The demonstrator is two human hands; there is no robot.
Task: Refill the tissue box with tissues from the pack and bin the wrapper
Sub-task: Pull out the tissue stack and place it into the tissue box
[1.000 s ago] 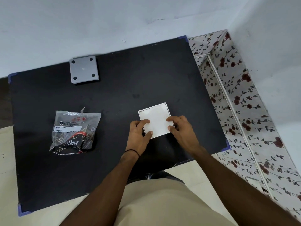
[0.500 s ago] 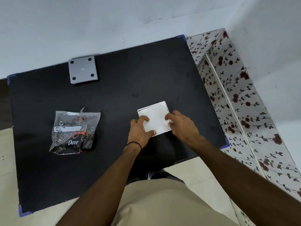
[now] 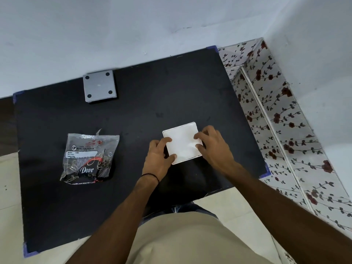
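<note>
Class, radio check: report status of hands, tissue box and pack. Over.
Left hand and right hand both gripping white tissue box on black table. Tissue pack lying apart, untouched. Grey plate at far edge, nothing blocking.

black table point(image 3: 171, 88), floral wall tiles point(image 3: 276, 103)

White square tissue box point(image 3: 182, 142) mid-table, crumpled wrapper point(image 3: 89, 158) (clear, printed) well left.

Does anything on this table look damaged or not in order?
The tissue pack wrapper left of both hands looks crumpled and torn at its top edge. The grey square plate near the wall sits slightly askew. Nothing is spilled.
</note>
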